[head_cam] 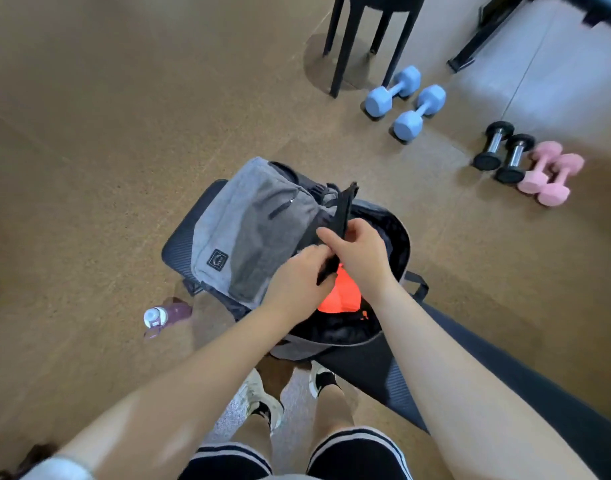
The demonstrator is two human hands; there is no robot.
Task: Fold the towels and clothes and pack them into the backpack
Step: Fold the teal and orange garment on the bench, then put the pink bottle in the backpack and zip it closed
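Two hands, the left hand and right hand, are closed around a black strap. It is held over the open backpack, where an orange garment is seen.

— What's the backpack made of?
— Woven grey cloth, matt and slightly heathered, with a dark fabric lining. The black strap above the middle of the frame looks like flat webbing.
— And the orange garment inside?
— Smooth, thin cloth, bright and a little shiny.
— The floor?
— Speckled brown, cork-like, matt. The mat at lower right is dark, ribbed foam or rubber.
— The weights at upper right?
— The blue dumbbells and pink dumbbells have a smooth, matt coating; the black dumbbells have glossy metal handles.
— The bottle at left?
— Translucent plastic.
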